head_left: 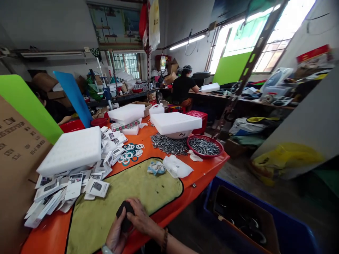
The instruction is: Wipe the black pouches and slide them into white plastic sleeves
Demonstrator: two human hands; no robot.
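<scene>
From the head view, a small black object [125, 206] is being gripped between both hands, right at the near edge of the orange tabletop [146, 140]: it is cradled from the left by the left hand [116, 229], thumb laid across it, and covered from the right by the right hand [140, 216], fingers curled over the top. Whether the olive mat [124, 187] is touched by it cannot be told. On the mat's far right part, a crumpled packet [156, 167] is seen beside a white plastic bag [178, 166]. To the left, small white boxes [97, 187] are heaped, and a white foam slab [71, 148] is propped on top. Farther off, flat rings [129, 153] are scattered, and to their right a pile of metal pieces [169, 145] is spread out, with more of them held in a red basket [221, 152]. On the right, below the tabletop, a blue bin [291, 229] is placed, and at the far side a person in black [182, 87] is seated at a bench.
</scene>
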